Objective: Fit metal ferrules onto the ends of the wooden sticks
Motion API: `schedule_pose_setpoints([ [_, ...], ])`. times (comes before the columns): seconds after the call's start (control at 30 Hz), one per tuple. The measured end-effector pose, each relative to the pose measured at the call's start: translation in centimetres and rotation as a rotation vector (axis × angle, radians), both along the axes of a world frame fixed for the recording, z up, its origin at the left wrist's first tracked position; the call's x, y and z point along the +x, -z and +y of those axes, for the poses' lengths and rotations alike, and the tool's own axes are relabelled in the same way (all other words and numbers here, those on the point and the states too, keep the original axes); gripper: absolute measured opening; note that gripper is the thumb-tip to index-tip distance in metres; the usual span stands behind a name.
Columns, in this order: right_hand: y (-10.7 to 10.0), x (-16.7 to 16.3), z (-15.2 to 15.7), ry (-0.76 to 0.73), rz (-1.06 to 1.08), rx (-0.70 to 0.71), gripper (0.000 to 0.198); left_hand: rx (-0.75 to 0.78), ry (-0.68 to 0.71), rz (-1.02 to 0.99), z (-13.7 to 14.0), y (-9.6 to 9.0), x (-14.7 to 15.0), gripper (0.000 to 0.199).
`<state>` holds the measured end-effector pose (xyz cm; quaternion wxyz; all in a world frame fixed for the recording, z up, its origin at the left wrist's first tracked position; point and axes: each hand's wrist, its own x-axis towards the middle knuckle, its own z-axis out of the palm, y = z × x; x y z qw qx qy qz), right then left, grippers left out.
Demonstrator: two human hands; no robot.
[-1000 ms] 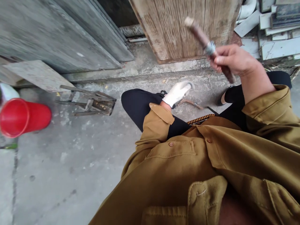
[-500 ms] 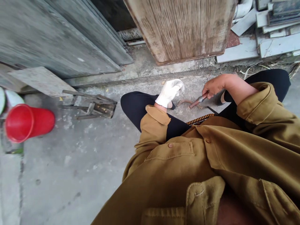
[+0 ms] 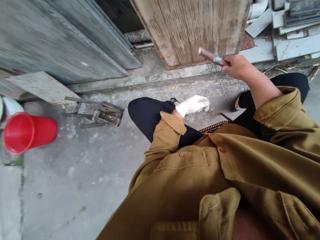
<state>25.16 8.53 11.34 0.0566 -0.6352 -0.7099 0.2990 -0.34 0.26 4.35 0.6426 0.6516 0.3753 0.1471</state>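
Note:
My right hand is raised in front of the wooden door and wraps round a short brown wooden stick. Shiny wire binds the stick near my fingers, and its pale end points up and to the left. My left hand, in a white glove, is low over the concrete between my knees. Its fingers are curled downward, and what they hold, if anything, is hidden. Just beyond the fingertips a small brown piece shows. A thin dark strip lies to its right.
A weathered wooden door leans at the step ahead. Stacked pale boards lie at the right. On the left are a small wooden stool on its side, a red bucket, and a grey door panel.
My right hand has lifted the stick up and away from the ground. My left hand has moved right and down, over where a curved brown piece was showing.

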Motion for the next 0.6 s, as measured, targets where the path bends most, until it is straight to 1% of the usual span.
schedule_pose_setpoints([
  [0.03, 0.6, -0.4, 0.0, -0.098, -0.163, -0.025, 0.017, -0.005, -0.041, -0.026, 0.0, -0.2, -0.5, 0.037],
  [0.07, 1.2, -0.8, -0.2, -0.21, -0.279, -0.075, 0.02, 0.001, -0.102, -0.062, 0.1, -0.4, -1.1, 0.041],
  [0.1, 1.7, -1.2, -0.4, -0.328, -0.339, -0.146, 0.019, 0.016, -0.168, -0.093, 0.2, -0.6, -1.6, 0.044],
  [0.17, 2.3, -2.0, -1.0, -0.582, -0.35, -0.349, 0.017, 0.056, -0.298, -0.119, 0.5, -1.0, -2.7, 0.048],
  [0.2, 2.4, -2.3, -1.3, -0.7, -0.311, -0.465, 0.017, 0.077, -0.354, -0.116, 0.6, -1.1, -3.1, 0.048],
  [0.27, 2.2, -2.5, -1.5, -0.892, -0.151, -0.709, 0.011, 0.109, -0.449, -0.085, 0.9, -1.3, -3.6, 0.047],
  [0.3, 1.9, -2.2, -1.5, -0.952, -0.03, -0.806, 0.011, 0.118, -0.483, -0.065, 1.0, -1.3, -3.7, 0.046],
  [0.33, 1.4, -1.8, -1.4, -0.981, 0.118, -0.858, 0.019, 0.123, -0.51, -0.045, 1.1, -1.3, -3.7, 0.045],
  [0.37, 0.9, -1.1, -1.2, -0.981, 0.293, -0.855, 0.029, 0.128, -0.536, -0.027, 1.2, -1.3, -3.6, 0.044],
  [0.4, 0.4, -0.4, -0.9, -0.95, 0.466, -0.804, 0.037, 0.13, -0.554, -0.014, 1.2, -1.3, -3.4, 0.044],
  [0.47, -0.5, 1.2, -0.4, -0.761, 0.824, -0.602, 0.039, 0.125, -0.54, -0.011, 1.2, -1.1, -2.9, 0.045],
  [0.53, -0.8, 2.3, 0.0, -0.522, 1.11, -0.418, 0.038, 0.091, -0.43, -0.03, 1.0, -0.6, -2.1, 0.046],
  [0.57, -0.8, 2.5, 0.2, -0.382, 1.217, -0.346, 0.036, 0.068, -0.339, -0.037, 0.8, -0.4, -1.7, 0.047],
  [0.6, -0.7, 2.5, 0.3, -0.231, 1.272, -0.294, 0.033, 0.046, -0.239, -0.039, 0.7, -0.1, -1.3, 0.047],
])
